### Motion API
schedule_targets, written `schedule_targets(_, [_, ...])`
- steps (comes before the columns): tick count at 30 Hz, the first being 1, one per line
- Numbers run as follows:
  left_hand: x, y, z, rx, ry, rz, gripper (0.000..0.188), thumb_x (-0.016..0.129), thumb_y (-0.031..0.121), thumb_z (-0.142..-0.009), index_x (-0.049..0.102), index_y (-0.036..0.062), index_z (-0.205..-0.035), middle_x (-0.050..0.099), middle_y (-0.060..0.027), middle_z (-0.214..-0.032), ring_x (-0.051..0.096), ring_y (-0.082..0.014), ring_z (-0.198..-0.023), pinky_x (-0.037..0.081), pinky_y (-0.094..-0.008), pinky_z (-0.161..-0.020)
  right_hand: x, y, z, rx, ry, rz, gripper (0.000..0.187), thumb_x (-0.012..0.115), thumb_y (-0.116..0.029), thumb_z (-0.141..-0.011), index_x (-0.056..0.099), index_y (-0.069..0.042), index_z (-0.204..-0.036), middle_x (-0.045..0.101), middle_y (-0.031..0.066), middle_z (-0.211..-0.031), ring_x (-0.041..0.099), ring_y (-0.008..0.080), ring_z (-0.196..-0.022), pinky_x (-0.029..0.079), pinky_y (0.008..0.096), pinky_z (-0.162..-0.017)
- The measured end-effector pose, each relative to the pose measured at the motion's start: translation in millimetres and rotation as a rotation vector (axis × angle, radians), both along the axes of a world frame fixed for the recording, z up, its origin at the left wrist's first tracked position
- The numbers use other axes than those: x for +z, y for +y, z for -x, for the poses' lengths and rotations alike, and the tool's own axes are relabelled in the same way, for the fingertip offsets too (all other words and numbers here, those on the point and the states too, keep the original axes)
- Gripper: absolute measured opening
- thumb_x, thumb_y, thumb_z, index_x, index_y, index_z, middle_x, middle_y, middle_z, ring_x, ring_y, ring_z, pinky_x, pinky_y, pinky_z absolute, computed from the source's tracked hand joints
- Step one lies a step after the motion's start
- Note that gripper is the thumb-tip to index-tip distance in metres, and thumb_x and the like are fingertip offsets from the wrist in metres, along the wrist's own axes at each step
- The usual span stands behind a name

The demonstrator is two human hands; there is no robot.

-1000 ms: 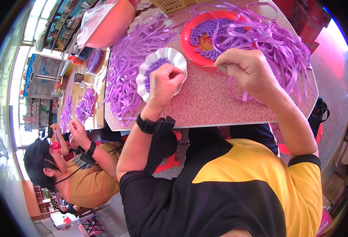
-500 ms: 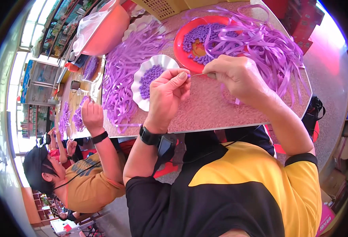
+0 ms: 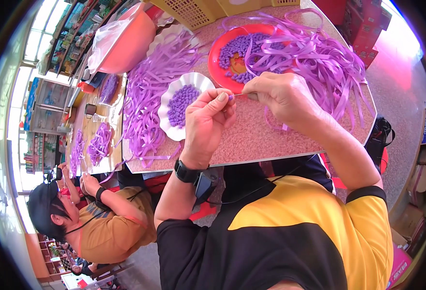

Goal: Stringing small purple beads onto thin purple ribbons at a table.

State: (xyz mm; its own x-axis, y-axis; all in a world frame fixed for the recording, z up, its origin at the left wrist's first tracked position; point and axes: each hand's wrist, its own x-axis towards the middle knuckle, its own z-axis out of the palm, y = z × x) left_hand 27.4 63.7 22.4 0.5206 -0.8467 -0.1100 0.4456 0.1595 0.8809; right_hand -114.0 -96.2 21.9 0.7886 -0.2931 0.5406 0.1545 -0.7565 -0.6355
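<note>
My left hand [image 3: 207, 118] pinches a small purple bead [image 3: 231, 97] between thumb and forefinger. My right hand [image 3: 283, 96] is closed on a thin needle-like rod [image 3: 238, 94], whose tip reaches the bead; I cannot tell whether it is through it. Just left of my left hand stands a white fluted bowl [image 3: 165, 113] with several purple beads [image 3: 183, 104] in it. Beyond my right hand lies a red plate [image 3: 214, 60], also holding purple beads [image 3: 244, 47]. A heap of purple ribbons [image 3: 319, 63] spills over the plate's right side; a ribbon hangs below my right hand.
Another heap of purple ribbons [image 3: 147, 96] covers the table's left part. A yellow basket [image 3: 189, 12] and a pink basin [image 3: 128, 46] stand at the far side. At left sits a co-worker [image 3: 111, 222] at an adjoining table. The table's front edge [image 3: 261, 160] runs before me.
My right hand has come nearer to my left, so less of the rod shows between them. The co-worker's raised hand has dropped down and back toward their other hand.
</note>
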Motion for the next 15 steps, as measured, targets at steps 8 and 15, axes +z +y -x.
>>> schedule_targets(8, [-4, 2, -1, 0.010, -0.022, 0.026, 0.017, 0.055, 0.012, -0.101, 0.062, -0.0034, -0.104, 0.065, -0.0104, -0.091, 0.059, -0.0143, -0.071, 0.041, -0.0248, -0.053, -1, 2, 0, 0.005, -0.003, 0.004, 0.019, 0.064, 0.002, -0.085, 0.071, -0.006, -0.101, 0.070, 0.0123, -0.087, 0.069, 0.0285, -0.077, 0.053, 0.0351, -0.065])
schedule_targets(15, [-3, 0, 8, 0.037, 0.016, 0.029, 0.015, 0.063, 0.009, -0.096, 0.064, -0.0014, -0.107, 0.066, -0.0081, -0.088, 0.059, -0.0137, -0.070, 0.043, -0.0262, -0.055, -4, 2, 0, -0.010, -0.014, 0.046, 0.019, 0.063, 0.001, -0.086, 0.071, -0.006, -0.101, 0.069, 0.0128, -0.086, 0.068, 0.0288, -0.075, 0.052, 0.0358, -0.064])
